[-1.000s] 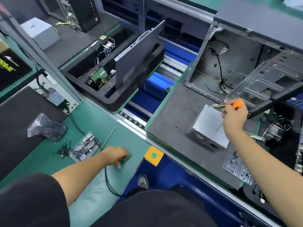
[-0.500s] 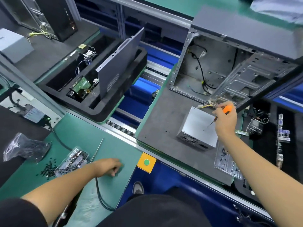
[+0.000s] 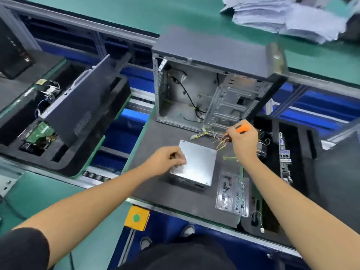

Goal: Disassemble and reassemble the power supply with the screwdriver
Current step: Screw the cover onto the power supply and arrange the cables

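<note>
Two hands work over the grey mat (image 3: 155, 137). Left hand (image 3: 167, 159), fingers curled, rests on the near-left corner of the silver power supply (image 3: 196, 162), which lies flat mid-mat. Right hand (image 3: 243, 139) grips the orange-handled screwdriver (image 3: 241, 128) beyond the supply's far-right corner, beside its coloured wires (image 3: 210, 135). Behind stands the open computer case (image 3: 204, 94); a clear screw tray (image 3: 232, 193) lies at the mat's right edge.

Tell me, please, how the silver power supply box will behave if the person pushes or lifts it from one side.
The power supply looks like a rigid metal box lying flat on the grey mat, so it would probably slide rather than tip. Its smooth, shiny top may be slippery. The wire bundle at its far corner looks floppy and would likely trail behind.
</note>
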Tool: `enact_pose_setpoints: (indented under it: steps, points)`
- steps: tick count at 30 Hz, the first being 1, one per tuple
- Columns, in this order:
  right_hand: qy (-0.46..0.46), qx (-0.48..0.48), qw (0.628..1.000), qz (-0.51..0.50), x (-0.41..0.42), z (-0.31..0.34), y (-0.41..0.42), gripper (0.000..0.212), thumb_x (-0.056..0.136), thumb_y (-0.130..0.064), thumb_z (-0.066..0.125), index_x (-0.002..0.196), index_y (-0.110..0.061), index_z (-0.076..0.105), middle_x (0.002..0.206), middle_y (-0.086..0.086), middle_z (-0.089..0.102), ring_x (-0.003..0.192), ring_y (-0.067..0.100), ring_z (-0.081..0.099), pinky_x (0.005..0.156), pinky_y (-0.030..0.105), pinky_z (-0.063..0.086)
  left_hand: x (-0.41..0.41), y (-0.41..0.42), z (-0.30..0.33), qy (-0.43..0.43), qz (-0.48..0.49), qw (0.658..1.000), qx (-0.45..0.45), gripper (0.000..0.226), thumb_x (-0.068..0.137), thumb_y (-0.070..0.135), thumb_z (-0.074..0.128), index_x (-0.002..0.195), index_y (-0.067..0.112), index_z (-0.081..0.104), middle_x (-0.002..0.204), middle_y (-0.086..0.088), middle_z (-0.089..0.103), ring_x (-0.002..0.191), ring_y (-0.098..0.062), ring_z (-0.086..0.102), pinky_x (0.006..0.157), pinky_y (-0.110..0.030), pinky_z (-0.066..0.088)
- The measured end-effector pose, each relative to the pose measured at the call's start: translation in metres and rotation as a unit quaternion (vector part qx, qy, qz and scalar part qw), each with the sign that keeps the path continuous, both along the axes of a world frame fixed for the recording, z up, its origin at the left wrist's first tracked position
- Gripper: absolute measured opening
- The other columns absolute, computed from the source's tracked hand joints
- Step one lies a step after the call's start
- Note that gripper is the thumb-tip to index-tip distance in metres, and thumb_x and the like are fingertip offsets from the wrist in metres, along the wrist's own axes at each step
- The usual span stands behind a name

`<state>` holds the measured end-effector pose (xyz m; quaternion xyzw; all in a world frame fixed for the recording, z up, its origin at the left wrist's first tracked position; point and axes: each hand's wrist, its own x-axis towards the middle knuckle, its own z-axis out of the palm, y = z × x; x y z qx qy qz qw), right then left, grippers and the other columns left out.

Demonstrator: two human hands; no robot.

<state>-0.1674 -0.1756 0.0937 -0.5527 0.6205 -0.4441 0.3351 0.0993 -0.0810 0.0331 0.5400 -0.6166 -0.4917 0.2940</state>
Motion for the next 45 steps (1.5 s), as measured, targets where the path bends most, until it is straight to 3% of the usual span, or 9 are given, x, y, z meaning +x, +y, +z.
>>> enact_pose_setpoints:
  steps: [3,5,9,14,18,22,31,40,45]
  points:
    - [-0.037,-0.007,0.998,0.046,-0.008,0.011,-0.012,0.016,0.071,-0.018,0.06,0.066,-0.011,0.048,0.063,0.025,0.048,0.059,0.038,0.06,0.05,0.037,0.048,-0.033,-0.035,-0.004,0.019,0.035,0.999,0.017,0.012,0.087,0.016,0.08,0.084,0.01,0.07,0.076,-0.005,0.072,0.062,-0.009,0.065,0.058,-0.022,0.052]
    - [-0.055,-0.013,0.995,0.088,-0.013,0.016,-0.015,0.017,0.075,-0.017,0.059,0.065,-0.013,0.047,0.055,0.008,0.046,0.048,0.022,0.051,0.049,0.027,0.043,-0.046,-0.05,-0.009,0.038,0.059,0.997,0.04,0.014,0.087,0.013,0.08,0.086,0.004,0.07,0.073,-0.007,0.074,0.061,-0.011,0.067,0.058,-0.023,0.053]
    - [-0.089,0.014,0.985,0.15,-0.021,0.015,-0.016,0.02,0.085,-0.012,0.056,0.066,-0.014,0.048,0.048,-0.005,0.04,0.041,0.016,0.036,0.043,0.026,0.032,-0.057,-0.063,-0.015,0.053,0.055,0.994,0.075,0.014,0.086,0.009,0.079,0.089,0.0,0.069,0.073,-0.004,0.076,0.067,-0.014,0.073,0.064,-0.023,0.056]
    - [-0.115,0.024,0.974,0.194,-0.018,0.013,-0.012,0.02,0.083,-0.004,0.053,0.065,-0.006,0.042,0.05,0.01,0.039,0.04,0.014,0.038,0.042,0.015,0.038,-0.068,-0.058,-0.014,0.018,0.006,0.999,0.045,0.012,0.084,0.013,0.083,0.086,0.014,0.071,0.081,-0.001,0.077,0.074,-0.016,0.075,0.072,-0.028,0.06]
    - [-0.103,0.046,0.967,0.227,-0.017,0.008,-0.012,0.022,0.082,-0.002,0.054,0.065,-0.007,0.041,0.045,-0.006,0.041,0.044,0.018,0.034,0.046,0.021,0.041,-0.075,-0.054,-0.01,-0.033,-0.009,0.999,0.023,0.019,0.076,0.021,0.09,0.079,0.025,0.072,0.082,0.011,0.076,0.069,-0.001,0.067,0.066,-0.016,0.052]
    - [-0.086,0.046,0.963,0.251,-0.015,0.007,-0.012,0.027,0.08,-0.003,0.057,0.061,-0.016,0.043,0.049,-0.005,0.041,0.044,0.01,0.035,0.046,0.015,0.04,-0.078,-0.049,-0.009,-0.031,-0.01,0.999,0.017,0.02,0.076,0.02,0.089,0.078,0.03,0.072,0.083,0.012,0.076,0.071,-0.001,0.067,0.067,-0.014,0.051]
    - [-0.079,0.057,0.958,0.269,-0.015,0.003,-0.007,0.034,0.081,0.001,0.058,0.06,-0.02,0.041,0.051,-0.014,0.043,0.042,0.001,0.048,0.046,0.013,0.038,-0.081,-0.039,-0.014,-0.028,-0.023,0.999,0.023,0.015,0.082,0.02,0.085,0.084,0.03,0.074,0.085,0.006,0.075,0.079,-0.006,0.069,0.077,-0.022,0.055]
    - [-0.012,0.068,0.946,0.317,-0.02,0.01,0.005,0.023,0.077,-0.01,0.061,0.062,-0.017,0.045,0.052,-0.005,0.039,0.047,0.012,0.036,0.052,0.029,0.043,-0.086,-0.027,-0.017,-0.019,-0.046,0.998,0.026,0.017,0.083,0.016,0.083,0.083,0.027,0.07,0.086,0.007,0.073,0.079,-0.001,0.064,0.079,-0.018,0.048]
    - [0.069,0.091,0.921,0.372,-0.019,0.016,0.022,0.014,0.076,-0.019,0.062,0.069,-0.016,0.05,0.064,0.016,0.054,0.051,0.006,0.045,0.051,0.022,0.037,-0.086,-0.016,-0.017,-0.157,-0.091,0.983,-0.021,0.022,0.078,0.042,0.084,0.077,0.046,0.062,0.084,0.02,0.068,0.103,0.003,0.041,0.091,-0.028,0.024]
